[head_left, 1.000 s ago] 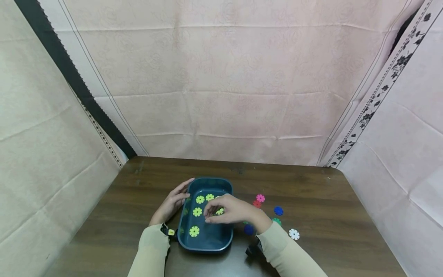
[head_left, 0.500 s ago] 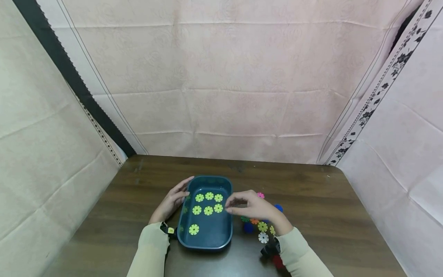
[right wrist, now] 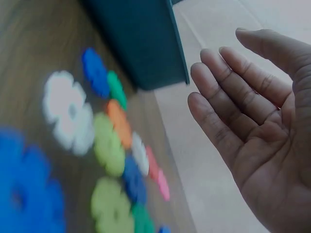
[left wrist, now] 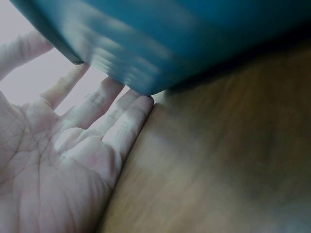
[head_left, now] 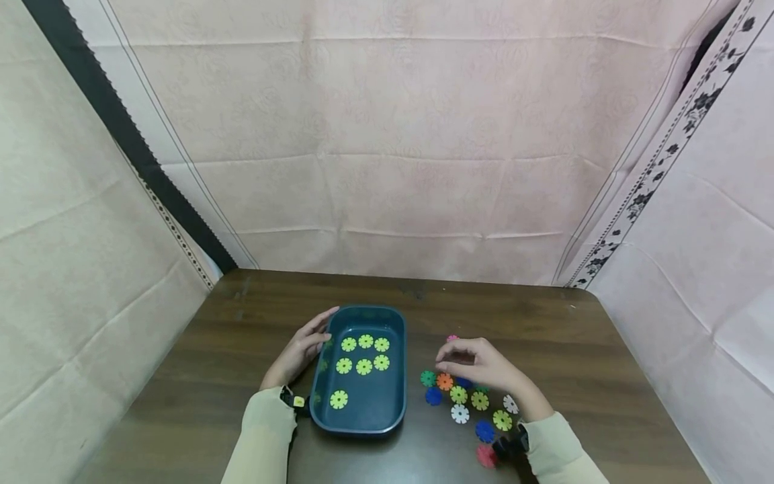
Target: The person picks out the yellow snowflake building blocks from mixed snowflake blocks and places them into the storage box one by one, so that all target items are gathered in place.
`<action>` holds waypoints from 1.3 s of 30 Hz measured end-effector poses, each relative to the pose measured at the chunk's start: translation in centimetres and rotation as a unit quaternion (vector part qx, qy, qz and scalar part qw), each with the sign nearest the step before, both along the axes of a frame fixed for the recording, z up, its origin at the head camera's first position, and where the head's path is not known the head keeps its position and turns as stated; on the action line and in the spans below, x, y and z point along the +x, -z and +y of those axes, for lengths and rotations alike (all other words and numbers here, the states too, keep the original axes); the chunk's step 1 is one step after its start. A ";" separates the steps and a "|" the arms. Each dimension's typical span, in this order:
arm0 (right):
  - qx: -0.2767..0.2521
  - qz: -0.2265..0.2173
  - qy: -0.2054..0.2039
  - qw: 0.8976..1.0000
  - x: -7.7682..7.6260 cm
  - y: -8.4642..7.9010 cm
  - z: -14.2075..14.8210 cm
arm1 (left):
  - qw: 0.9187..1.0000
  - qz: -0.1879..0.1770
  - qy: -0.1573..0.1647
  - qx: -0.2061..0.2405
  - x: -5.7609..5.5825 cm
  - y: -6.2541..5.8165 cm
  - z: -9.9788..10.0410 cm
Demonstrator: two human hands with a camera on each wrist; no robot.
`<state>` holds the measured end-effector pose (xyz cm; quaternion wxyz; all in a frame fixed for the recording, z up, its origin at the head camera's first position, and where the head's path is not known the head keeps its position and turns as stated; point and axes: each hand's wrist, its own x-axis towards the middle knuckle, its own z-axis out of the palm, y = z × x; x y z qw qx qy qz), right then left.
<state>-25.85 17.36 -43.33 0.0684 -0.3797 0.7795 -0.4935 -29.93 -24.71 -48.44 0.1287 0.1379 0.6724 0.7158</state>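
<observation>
A dark blue rectangular tray [head_left: 365,417] stands on the table, with several yellow-green flower-shaped pieces [head_left: 338,399] lying flat inside it. My left hand [head_left: 299,355] rests against the tray's left side; in the left wrist view its extended fingers [left wrist: 129,121] touch the outer wall. To the right of the tray, my right hand [head_left: 484,364] hovers over a loose group of flower-shaped pieces. The right wrist view shows that hand [right wrist: 252,116] empty, fingers loosely bent and thumb apart. Beneath and around it lie an orange piece [head_left: 444,381], a green piece [head_left: 427,378] and a yellow-green piece [head_left: 480,400].
Nearer the front are a white piece [head_left: 459,413], a blue piece [head_left: 484,431], a yellow-green piece [head_left: 502,421] and a red piece [head_left: 486,456]. The brown wooden table [head_left: 574,376] ends at a pale cloth backdrop [head_left: 411,168].
My right hand has moved right, from above the tray to above the loose pieces. Another yellow-green piece shows in the middle row where the hand was. My left hand stays at the tray.
</observation>
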 end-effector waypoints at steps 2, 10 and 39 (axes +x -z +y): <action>0.003 0.002 0.010 1.000 0.1 0.6 1.2 | 1.000 0.001 0.000 -0.002 0.0 0.0 0.0; 0.002 0.009 0.089 0.996 1.1 2.8 6.0 | 1.000 0.014 0.009 -0.005 -0.2 0.0 0.0; 0.093 0.161 0.126 0.974 4.0 6.9 8.0 | 1.000 0.007 0.006 -0.002 -0.1 0.1 -0.1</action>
